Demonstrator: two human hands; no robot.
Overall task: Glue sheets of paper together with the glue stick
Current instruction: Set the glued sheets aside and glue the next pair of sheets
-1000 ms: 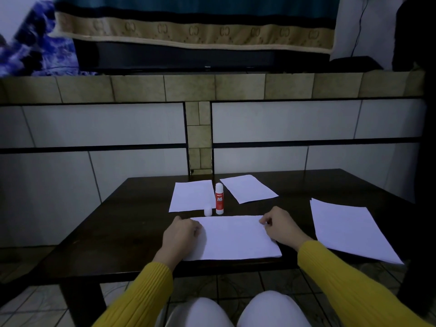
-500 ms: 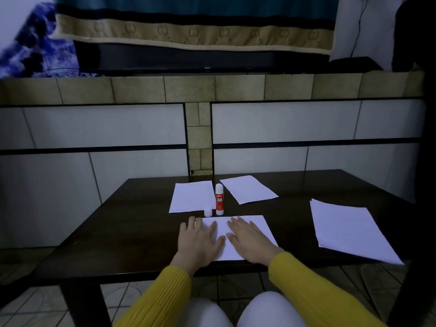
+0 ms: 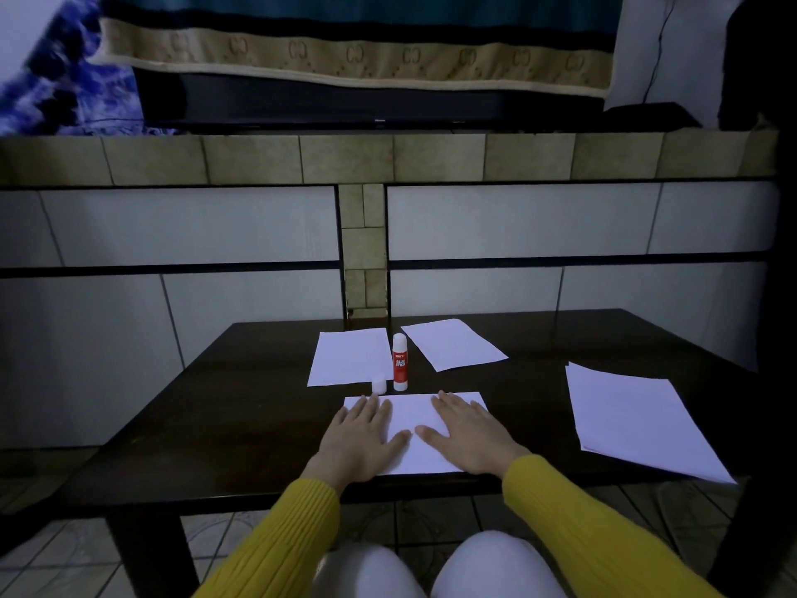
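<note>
On table point(image 3: 241, 403), white sheet point(image 3: 414, 414) — flat, uncreased

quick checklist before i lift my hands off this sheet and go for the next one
1. Both hands flat on the sheet: left hand, right hand: ok.
2. Sheet lies flat, no raised corner showing: ok.
3. Glue has bonded underneath: cannot tell.
4. Glue stick upright, within reach: ok.
5. Cap on the stick: not ok, it stands beside it.
6. Stack of spare sheets on the right: ok.
</note>
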